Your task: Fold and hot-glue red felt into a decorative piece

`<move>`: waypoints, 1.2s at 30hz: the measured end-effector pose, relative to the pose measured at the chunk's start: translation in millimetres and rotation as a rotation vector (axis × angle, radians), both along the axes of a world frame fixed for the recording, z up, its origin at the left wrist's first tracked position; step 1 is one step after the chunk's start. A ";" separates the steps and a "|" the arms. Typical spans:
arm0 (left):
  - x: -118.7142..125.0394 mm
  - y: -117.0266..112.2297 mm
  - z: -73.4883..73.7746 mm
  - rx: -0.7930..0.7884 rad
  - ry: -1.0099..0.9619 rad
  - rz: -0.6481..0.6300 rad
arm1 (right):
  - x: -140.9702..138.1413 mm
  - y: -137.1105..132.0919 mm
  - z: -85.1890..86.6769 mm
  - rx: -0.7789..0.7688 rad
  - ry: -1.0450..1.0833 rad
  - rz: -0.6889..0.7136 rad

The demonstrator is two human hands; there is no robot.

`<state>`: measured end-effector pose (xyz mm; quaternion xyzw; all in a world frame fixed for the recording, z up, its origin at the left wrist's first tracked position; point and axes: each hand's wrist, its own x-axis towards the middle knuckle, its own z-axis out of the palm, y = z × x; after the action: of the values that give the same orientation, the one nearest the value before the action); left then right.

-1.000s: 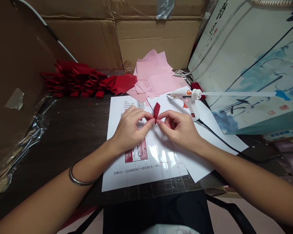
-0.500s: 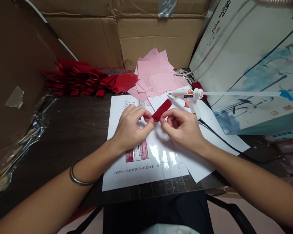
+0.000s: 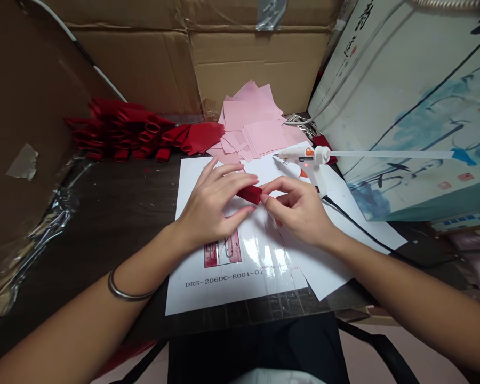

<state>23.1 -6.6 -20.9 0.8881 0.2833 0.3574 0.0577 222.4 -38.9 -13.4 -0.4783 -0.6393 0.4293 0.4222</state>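
Observation:
A small folded strip of red fabric (image 3: 248, 194) lies between my two hands, above the printed white sheet (image 3: 208, 304). The thumb and forefinger of my right hand (image 3: 298, 210) pinch its right end. My left hand (image 3: 212, 202) is open around the strip: the long fingers reach over its far side, and the thumb is stretched out on the near side, apart from them. Part of the strip's left end is hidden behind the left fingers. Just beyond my right hand stands a white hot glue gun (image 3: 318, 165) with an orange light and a long clear glue stick.
Several rolled red fabric pieces (image 3: 124, 128) are heaped at the back left. Pink paper squares (image 3: 256, 117) pile up at the back centre, beside metal clips (image 3: 308, 125). Cardboard (image 3: 260, 69) walls the back. A painted white panel (image 3: 416, 117) leans right. A black cord (image 3: 360, 226) crosses the paper.
My left fingers have let go of their pinch and spread out over the strip. The strip has turned, from slanting up to the right to pointing left, its right end still in my right hand.

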 end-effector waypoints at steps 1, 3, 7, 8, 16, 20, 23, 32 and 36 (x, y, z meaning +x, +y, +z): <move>-0.9 1.5 -1.3 0.007 0.007 0.015 | -0.1 1.1 -0.3 -0.021 0.005 -0.002; -2.6 3.7 -3.1 0.021 0.011 0.034 | -0.7 3.0 -0.2 -0.052 0.016 -0.005; -5.3 6.2 -3.2 0.017 0.047 0.035 | 6.6 -4.2 5.2 -0.075 -0.013 -0.023; -5.8 6.7 -2.9 0.007 0.062 0.031 | 12.7 -9.2 6.5 -0.071 -0.047 -0.060; -10.8 12.6 -4.0 -0.173 0.219 -0.036 | 89.4 -23.5 -9.2 -0.050 -0.392 -0.496; -11.5 14.4 -6.4 -0.285 0.220 -0.073 | 89.2 19.0 -14.5 -0.048 -0.372 -0.370; -10.6 14.2 -7.3 -0.343 0.204 -0.074 | 79.1 42.2 -12.7 0.017 -0.412 -0.341; -10.0 13.6 -9.3 -0.367 0.144 -0.015 | 77.9 -8.8 24.7 -0.132 -0.428 -0.117; -8.6 13.3 -6.8 -0.414 0.093 0.006 | 67.9 -18.1 30.2 -0.176 -0.421 -0.065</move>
<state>14.5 6.7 -27.8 0.8721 0.3556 0.2501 0.2247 290.3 -57.0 16.8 -0.6126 -0.6578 0.3601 0.2496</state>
